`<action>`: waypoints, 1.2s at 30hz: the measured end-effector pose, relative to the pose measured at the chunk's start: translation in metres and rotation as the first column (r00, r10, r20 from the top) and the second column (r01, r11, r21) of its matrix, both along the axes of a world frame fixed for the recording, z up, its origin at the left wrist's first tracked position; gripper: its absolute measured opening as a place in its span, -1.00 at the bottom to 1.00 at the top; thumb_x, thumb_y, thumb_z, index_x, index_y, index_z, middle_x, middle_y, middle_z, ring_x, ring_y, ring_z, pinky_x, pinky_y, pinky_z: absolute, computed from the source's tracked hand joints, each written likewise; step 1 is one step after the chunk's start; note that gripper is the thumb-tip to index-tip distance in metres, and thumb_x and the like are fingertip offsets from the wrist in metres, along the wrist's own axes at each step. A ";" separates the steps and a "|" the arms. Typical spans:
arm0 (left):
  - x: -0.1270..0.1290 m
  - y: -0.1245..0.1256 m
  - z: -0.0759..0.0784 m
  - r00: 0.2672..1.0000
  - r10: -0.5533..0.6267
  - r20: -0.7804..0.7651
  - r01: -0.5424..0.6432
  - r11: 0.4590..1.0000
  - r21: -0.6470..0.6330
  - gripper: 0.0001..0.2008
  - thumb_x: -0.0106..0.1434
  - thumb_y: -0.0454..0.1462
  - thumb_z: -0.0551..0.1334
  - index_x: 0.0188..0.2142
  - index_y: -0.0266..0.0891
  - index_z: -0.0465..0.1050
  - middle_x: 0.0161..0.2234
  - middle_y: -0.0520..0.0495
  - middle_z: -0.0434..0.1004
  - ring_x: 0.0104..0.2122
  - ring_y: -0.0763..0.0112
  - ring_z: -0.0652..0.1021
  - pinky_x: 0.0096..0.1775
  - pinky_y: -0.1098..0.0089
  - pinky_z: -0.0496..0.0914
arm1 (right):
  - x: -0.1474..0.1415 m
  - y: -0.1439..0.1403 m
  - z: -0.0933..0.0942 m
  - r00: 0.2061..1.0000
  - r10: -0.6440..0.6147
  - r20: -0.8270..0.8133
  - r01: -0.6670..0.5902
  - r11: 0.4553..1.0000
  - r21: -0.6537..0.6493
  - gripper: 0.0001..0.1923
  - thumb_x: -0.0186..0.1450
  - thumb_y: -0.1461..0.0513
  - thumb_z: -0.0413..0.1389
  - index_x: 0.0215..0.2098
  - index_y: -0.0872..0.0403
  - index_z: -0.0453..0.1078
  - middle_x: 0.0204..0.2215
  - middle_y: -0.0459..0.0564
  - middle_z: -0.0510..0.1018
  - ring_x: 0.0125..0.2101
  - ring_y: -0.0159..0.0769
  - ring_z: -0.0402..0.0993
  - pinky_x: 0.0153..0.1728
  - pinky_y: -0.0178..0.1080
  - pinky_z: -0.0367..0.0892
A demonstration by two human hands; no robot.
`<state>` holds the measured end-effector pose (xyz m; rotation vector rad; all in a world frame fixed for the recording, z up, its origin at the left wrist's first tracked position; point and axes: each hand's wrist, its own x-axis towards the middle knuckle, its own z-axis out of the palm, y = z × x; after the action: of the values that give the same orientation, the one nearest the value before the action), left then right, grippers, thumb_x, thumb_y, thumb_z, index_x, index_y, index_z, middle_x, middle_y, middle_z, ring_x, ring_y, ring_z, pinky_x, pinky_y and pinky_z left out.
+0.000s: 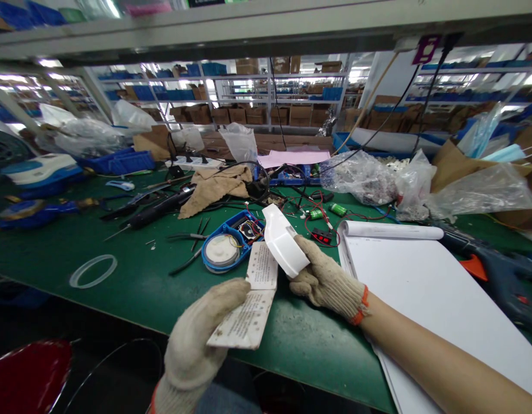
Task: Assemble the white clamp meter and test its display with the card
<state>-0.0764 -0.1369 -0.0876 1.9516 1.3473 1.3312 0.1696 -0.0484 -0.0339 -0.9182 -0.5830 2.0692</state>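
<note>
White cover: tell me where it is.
In the head view, the white cover sits centre frame in the right hand, just right of the blue case.

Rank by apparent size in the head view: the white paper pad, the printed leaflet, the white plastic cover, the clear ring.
1. white paper pad, by far the largest
2. printed leaflet
3. white plastic cover and clear ring: look alike in extent, so unranked.

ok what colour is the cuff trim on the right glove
Orange, on the right hand glove's cuff; seen in the head view.
</note>
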 end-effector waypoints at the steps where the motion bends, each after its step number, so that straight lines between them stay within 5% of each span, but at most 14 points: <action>1: -0.001 0.004 -0.001 0.998 -0.050 -0.042 0.051 0.999 0.020 -0.67 0.28 -0.14 0.28 -0.01 -0.15 0.59 0.05 -0.21 0.64 0.04 0.07 0.64 0.10 0.15 0.56 | 0.000 0.000 0.000 1.000 -0.002 0.004 0.002 1.000 0.006 -0.60 0.38 -0.10 0.20 -0.33 0.02 0.28 -0.74 -0.32 0.23 -0.79 -0.56 -0.17 -0.78 -0.43 -0.01; 6: 0.002 0.022 0.010 0.964 -0.024 -0.265 0.054 0.993 0.104 -0.66 0.28 -0.42 0.20 0.01 -0.14 0.53 -0.02 -0.07 0.67 -0.03 0.31 0.66 0.09 0.35 0.53 | 0.000 -0.001 0.001 1.000 -0.001 0.008 0.001 1.000 0.013 -0.61 0.39 -0.09 0.18 -0.32 0.02 0.29 -0.73 -0.31 0.22 -0.79 -0.56 -0.17 -0.78 -0.42 0.00; 13: 0.015 0.034 0.028 0.895 -0.056 -0.443 0.190 0.945 0.265 -0.58 0.22 -0.56 0.08 -0.08 -0.12 0.50 -0.06 -0.04 0.65 0.09 0.32 0.59 0.11 0.34 0.49 | 0.001 0.001 -0.004 1.000 0.014 -0.015 -0.014 1.000 0.001 -0.62 0.39 -0.08 0.19 -0.29 0.03 0.32 -0.70 -0.28 0.29 -0.79 -0.54 -0.08 -0.79 -0.41 0.01; 19: 0.016 0.041 0.023 0.873 -0.145 -0.466 0.259 0.947 0.190 -0.61 0.24 -0.51 0.10 -0.01 -0.15 0.42 0.01 -0.12 0.61 0.14 0.28 0.57 0.13 0.28 0.50 | -0.001 0.001 -0.001 1.000 0.013 -0.015 -0.013 1.000 0.000 -0.65 0.47 -0.05 0.09 -0.27 0.04 0.34 -0.68 -0.25 0.34 -0.79 -0.51 0.03 -0.79 -0.43 0.04; 24: 0.015 0.042 0.010 0.856 -0.247 -0.455 0.316 0.945 0.081 -0.62 0.25 -0.45 0.14 0.05 -0.18 0.35 0.17 -0.23 0.51 0.27 0.18 0.45 0.26 0.12 0.41 | 0.000 0.000 0.000 0.999 0.034 0.008 -0.034 0.999 0.014 -0.63 0.53 -0.03 -0.04 -0.27 0.04 0.34 -0.73 -0.28 0.27 -0.81 -0.51 -0.07 -0.79 -0.42 0.07; 30: 0.016 0.047 0.012 0.846 -0.182 -0.501 0.247 0.967 0.066 -0.50 0.14 -0.47 0.16 0.09 -0.13 0.34 0.08 -0.15 0.59 0.11 0.23 0.59 0.14 0.24 0.51 | 0.000 0.000 -0.010 0.996 0.084 -0.020 -0.081 0.991 0.102 -0.59 0.33 -0.11 0.24 -0.22 0.04 0.36 -0.67 -0.27 0.32 -0.77 -0.51 0.04 -0.76 -0.41 0.11; 36: 0.019 0.048 0.018 0.822 -0.159 -0.546 0.213 0.976 0.036 -0.43 0.17 -0.42 0.19 0.18 -0.05 0.28 0.04 -0.11 0.62 0.04 0.16 0.64 0.08 0.20 0.55 | -0.010 -0.007 -0.016 0.995 0.097 -0.018 -0.085 0.930 0.358 -0.49 0.29 -0.08 0.31 -0.06 0.09 0.33 -0.50 -0.16 0.49 -0.64 -0.43 0.35 -0.62 -0.36 0.37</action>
<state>-0.0575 -0.0887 -0.0698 2.5803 1.2878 0.7830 0.1593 -0.0552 -0.0497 -0.6503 -0.9616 1.9660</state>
